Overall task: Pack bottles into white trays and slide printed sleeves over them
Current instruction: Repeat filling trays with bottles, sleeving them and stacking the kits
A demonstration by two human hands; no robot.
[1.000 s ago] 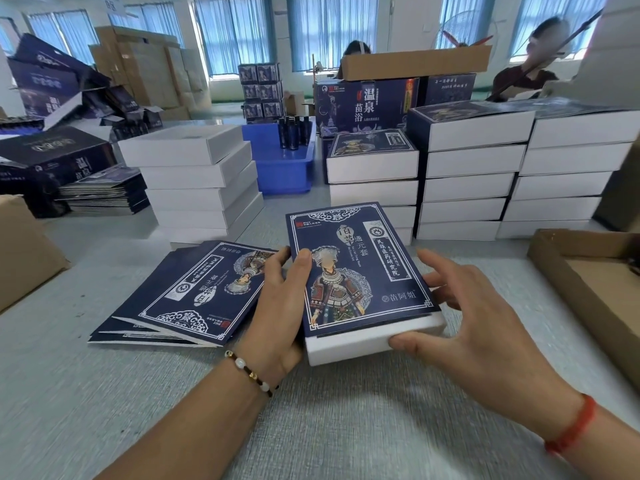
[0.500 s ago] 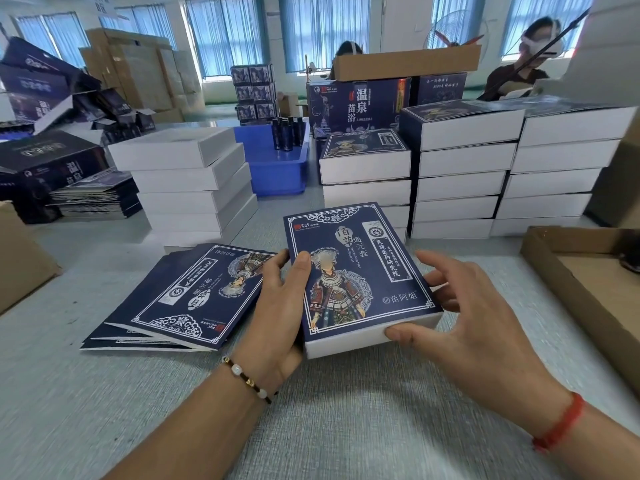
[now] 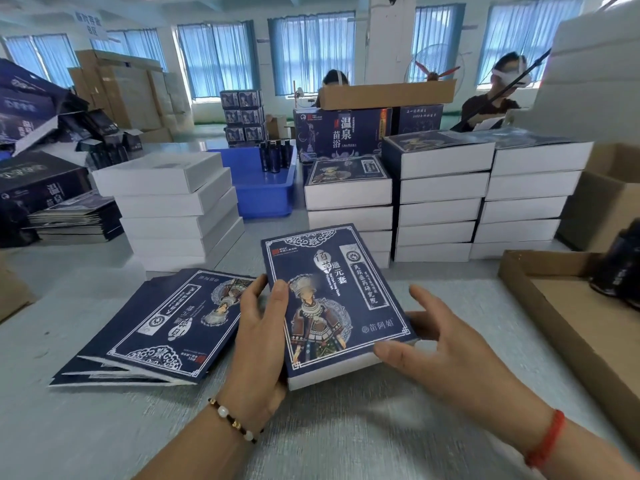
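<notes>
A white tray wrapped in a dark blue printed sleeve (image 3: 332, 299) sits in front of me, its near end tilted slightly off the grey table. My left hand (image 3: 259, 337) grips its left edge, thumb on top. My right hand (image 3: 446, 351) holds its right near corner, thumb against the white end, fingers spread. Left of it lies a fanned pile of flat printed sleeves (image 3: 156, 327). Bare white trays (image 3: 166, 206) are stacked at the back left. Dark bottles (image 3: 275, 157) stand in a blue bin (image 3: 263, 195).
Stacks of sleeved trays (image 3: 443, 199) fill the back right. An open cardboard carton (image 3: 571, 313) with dark bottles (image 3: 620, 268) sits at the right. Dark printed boxes (image 3: 38, 181) and flat sleeves pile up at the far left. Two people work behind the stacks.
The white end of the tray showed more below the sleeve before; now the sleeve covers nearly all of it. Both hands have stayed on the box, which has lifted a little.
</notes>
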